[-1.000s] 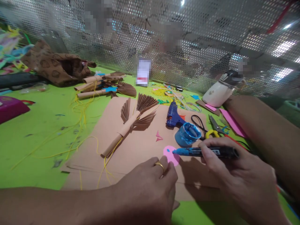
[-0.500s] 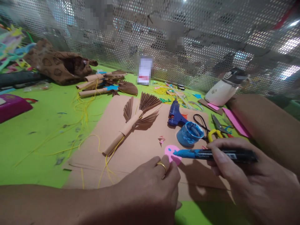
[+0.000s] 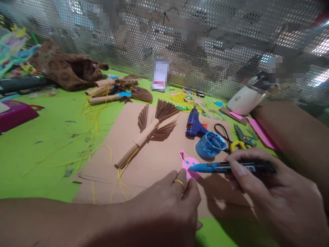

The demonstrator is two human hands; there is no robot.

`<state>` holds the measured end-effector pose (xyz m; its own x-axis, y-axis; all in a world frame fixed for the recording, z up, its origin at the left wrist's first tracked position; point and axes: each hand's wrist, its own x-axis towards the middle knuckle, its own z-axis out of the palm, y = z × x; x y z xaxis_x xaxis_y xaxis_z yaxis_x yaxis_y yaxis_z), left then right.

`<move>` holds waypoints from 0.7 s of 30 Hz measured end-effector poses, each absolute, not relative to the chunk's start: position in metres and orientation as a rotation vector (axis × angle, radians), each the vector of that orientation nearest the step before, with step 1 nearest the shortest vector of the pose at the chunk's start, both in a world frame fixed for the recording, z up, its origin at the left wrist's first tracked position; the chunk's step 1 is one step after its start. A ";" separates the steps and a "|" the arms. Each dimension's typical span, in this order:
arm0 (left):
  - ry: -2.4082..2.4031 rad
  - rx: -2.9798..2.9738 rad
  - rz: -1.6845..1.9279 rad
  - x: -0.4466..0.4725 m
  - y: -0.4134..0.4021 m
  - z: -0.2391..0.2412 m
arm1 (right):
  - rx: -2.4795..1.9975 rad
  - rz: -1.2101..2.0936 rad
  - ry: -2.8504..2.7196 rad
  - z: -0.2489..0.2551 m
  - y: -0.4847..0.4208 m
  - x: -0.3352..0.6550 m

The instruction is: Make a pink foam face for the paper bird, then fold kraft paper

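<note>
My left hand, a gold ring on one finger, grips the near edge of a small round pink paper cutout with its fingers. Blue spots mark the cutout, and a narrow pink piece sticks up at its upper left. My right hand is closed around a black marker held nearly level. The marker's blue-coated tip points left over the cutout; whether it touches cannot be made out. Just beyond stands an open jar of blue paint. Under everything lies brown paper.
A rolled-paper figure with pleated wings lies left of the jar. Behind the jar are a blue glue gun and scissors. A white mug leans at right. Similar paper figures and yellow strings lie left.
The view has shifted slightly. The marker tip has moved left across the pink cutout, and a narrow pink piece now shows at the cutout's upper left. Both hands keep their holds.
</note>
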<state>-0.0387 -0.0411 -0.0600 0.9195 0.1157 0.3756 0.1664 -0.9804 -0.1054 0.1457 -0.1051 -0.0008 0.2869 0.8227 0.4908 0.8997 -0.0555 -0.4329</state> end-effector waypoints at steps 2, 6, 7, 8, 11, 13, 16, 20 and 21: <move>-0.239 -2.917 -0.609 -0.039 -0.041 -0.062 | -1.875 -0.137 -1.535 -0.002 -0.105 0.145; -0.235 -2.914 -0.610 -0.039 -0.042 -0.065 | -1.878 -0.094 -1.463 -0.005 -0.106 0.143; -0.254 -2.935 -0.593 -0.039 -0.042 -0.064 | -1.884 -0.082 -1.457 -0.005 -0.106 0.142; -0.277 -2.961 -0.578 -0.038 -0.042 -0.063 | -1.897 -0.076 -1.450 -0.006 -0.106 0.142; -0.321 -3.034 -0.526 -0.038 -0.042 -0.060 | -1.928 -0.094 -1.427 -0.005 -0.107 0.141; -0.296 -3.046 -0.519 -0.038 -0.041 -0.059 | -1.943 -0.127 -1.407 -0.004 -0.107 0.142; -0.246 -2.999 -0.557 -0.038 -0.041 -0.059 | -1.951 -0.181 -1.380 -0.001 -0.107 0.142; -0.201 -2.968 -0.517 -0.038 -0.040 -0.056 | -1.990 -0.294 -1.334 0.001 -0.105 0.143; -0.195 -2.980 -0.476 -0.038 -0.040 -0.055 | -2.006 -0.311 -1.322 0.002 -0.105 0.143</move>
